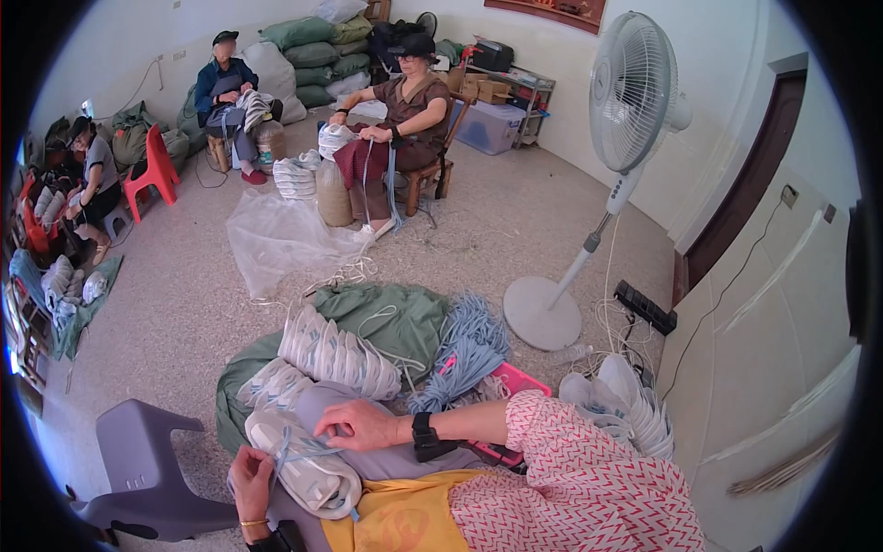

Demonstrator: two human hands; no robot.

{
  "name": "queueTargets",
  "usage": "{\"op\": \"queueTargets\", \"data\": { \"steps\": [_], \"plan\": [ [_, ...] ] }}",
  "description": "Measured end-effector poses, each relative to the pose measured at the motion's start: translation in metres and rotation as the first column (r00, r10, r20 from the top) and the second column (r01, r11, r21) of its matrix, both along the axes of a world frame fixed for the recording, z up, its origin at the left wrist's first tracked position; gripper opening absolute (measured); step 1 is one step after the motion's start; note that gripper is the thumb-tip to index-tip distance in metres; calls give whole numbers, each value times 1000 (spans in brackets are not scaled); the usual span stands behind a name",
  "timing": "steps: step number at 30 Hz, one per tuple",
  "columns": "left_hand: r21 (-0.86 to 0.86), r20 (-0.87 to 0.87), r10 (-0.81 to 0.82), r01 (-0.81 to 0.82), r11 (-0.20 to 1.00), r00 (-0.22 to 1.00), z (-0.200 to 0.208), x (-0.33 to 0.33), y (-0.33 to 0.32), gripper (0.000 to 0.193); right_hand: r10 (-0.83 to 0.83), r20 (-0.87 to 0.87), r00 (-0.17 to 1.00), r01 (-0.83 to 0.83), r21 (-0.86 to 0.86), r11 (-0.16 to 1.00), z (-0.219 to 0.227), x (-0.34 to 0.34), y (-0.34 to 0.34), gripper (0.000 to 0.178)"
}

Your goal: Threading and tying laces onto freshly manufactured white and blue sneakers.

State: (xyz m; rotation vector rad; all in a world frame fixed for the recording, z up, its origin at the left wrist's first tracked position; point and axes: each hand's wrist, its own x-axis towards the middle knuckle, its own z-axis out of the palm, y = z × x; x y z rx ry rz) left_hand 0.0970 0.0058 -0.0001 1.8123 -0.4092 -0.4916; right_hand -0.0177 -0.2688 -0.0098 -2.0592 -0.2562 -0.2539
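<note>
A white shoe (308,474) lies across my lap, its light blue shoelace (287,445) threaded over the front opening. My left hand (250,480) is at the shoe's left side, thumb and fingers pinched on one end of the lace. Over the shoe's right side hovers my right hand (361,426), its fingers bent inward and closed at the other stretch of the lace, which runs up to its fingertips. The fingers partly hide the exact grip there. A yellow cloth (405,515) covers my lap beside the shoe.
Stacked white shoes (336,354) lie on a green sack (386,317) ahead, next to a bundle of blue laces (469,340) and a pink tray (522,379). More shoes (625,405) sit right, near a standing fan (543,313). A grey chair (147,460) stands left. Several people work farther off.
</note>
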Motion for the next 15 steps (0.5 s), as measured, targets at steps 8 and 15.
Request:
{"op": "queueTargets", "data": {
  "steps": [8, 15],
  "plan": [
    [-11, -3, 0, 0, 1000, 1000, -4, 1, 2, 12, 5, -4, 1000, -5, -3, 1000, 1, 0, 1, 25],
    [-18, -24, 8, -9, 1000, 1000, -7, 2, 4, 10, -2, -7, 1000, 2, 6, 1000, 4, 0, 2, 23]
  ]
}}
